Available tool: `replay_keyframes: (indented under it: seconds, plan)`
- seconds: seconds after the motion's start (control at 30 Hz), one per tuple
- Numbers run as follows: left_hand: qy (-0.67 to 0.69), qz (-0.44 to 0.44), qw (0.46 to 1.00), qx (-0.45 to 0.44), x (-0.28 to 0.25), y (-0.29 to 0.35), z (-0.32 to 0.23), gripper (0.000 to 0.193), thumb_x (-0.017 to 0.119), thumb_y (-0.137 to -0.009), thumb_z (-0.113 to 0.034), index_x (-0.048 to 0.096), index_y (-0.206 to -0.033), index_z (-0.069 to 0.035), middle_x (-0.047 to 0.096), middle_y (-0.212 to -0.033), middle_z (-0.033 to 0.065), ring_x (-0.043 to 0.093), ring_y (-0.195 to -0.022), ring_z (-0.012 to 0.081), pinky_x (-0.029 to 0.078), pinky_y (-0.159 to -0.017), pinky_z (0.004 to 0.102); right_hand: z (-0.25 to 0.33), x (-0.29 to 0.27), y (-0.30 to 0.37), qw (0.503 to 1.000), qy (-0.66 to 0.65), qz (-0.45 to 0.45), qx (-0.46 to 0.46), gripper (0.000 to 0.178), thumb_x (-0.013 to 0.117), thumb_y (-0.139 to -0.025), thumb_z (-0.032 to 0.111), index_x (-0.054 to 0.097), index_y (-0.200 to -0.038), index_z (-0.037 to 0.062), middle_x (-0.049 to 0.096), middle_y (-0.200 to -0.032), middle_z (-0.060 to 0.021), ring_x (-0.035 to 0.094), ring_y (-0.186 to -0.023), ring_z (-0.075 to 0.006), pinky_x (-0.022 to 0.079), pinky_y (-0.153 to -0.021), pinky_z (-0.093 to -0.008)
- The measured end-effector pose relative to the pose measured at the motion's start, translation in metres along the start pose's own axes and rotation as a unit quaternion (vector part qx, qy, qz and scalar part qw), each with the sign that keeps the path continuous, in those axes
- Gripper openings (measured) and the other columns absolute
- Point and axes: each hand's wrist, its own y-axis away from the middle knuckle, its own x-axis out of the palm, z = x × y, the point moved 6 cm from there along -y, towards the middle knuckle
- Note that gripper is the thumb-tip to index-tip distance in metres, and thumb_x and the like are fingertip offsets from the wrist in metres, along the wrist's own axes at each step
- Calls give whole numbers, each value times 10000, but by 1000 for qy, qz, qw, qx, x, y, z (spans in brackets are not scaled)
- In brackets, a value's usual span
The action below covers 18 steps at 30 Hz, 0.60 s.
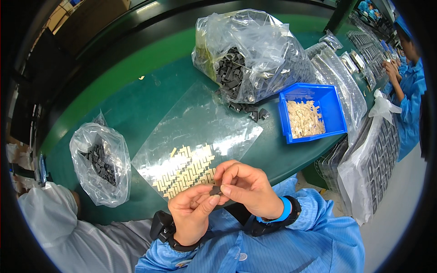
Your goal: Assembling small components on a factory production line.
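My left hand [193,210] and my right hand [246,187] meet near the table's front edge, both closed in a pinch. Between their fingertips is a small dark plastic part [215,190], mostly covered by the fingers. The right thumb and forefinger press at its right end; whether they also hold something smaller there, I cannot tell. Just beyond the hands lies a clear plastic sheet [182,119] bearing rows of small pale-yellow strips [184,168]. Several loose black parts [258,114] lie past the sheet's far right side.
A large clear bag [268,54] of black parts stands at the back. Right of it sits a blue bin [335,109] with beige scraps [304,119]. A smaller bag [119,152] of black parts lies left. Bagged trays [364,168] stand at right. People sit on both sides.
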Motion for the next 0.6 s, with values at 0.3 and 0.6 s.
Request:
replay_keyframes:
  seconds: [0.3, 0.6]
  plan:
    - [-59, 73, 995, 34, 2, 0, -7, 439, 538, -781, 103, 383, -1189, 63, 585, -955, 234, 615, -841, 257, 516, -748, 313, -6, 0, 1, 994, -20, 57, 97, 94, 541, -835, 75, 502, -903, 23, 489, -856, -37, 506, -810, -103, 444, -700, -235]
    - [-42, 145, 988, 22, 8, 2, -13, 469, 528, -786, 107, 365, -1223, 56, 577, -974, 249, 612, -852, 272, 518, -744, 326, -5, 3, 3, 983, -50, 110, 138, 58, 548, -822, 63, 508, -824, 21, 461, -876, -48, 469, -794, -101, 420, -662, -238]
